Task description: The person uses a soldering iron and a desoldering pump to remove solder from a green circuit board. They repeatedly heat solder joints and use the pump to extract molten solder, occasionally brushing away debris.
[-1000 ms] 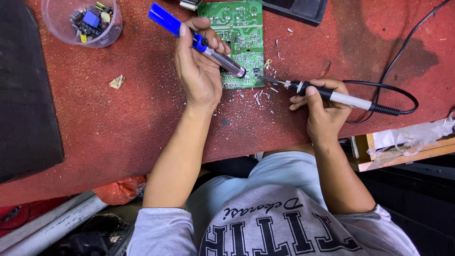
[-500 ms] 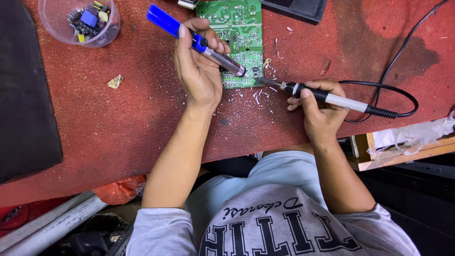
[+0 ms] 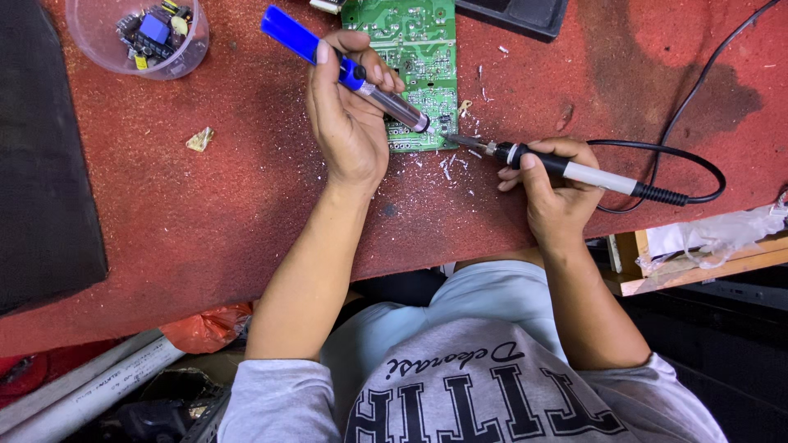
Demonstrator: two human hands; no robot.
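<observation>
The left hand grips a blue desoldering pump slanting down-right, the right hand grips a soldering iron pointing left, both tips meeting at the green circuit board's lower-right corner, upper centre.

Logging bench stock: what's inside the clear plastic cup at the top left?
The clear plastic cup on the red mat holds a small heap of loose electronic parts: a blue block, yellow and dark pieces. Whatever lies under the heap is covered.
</observation>
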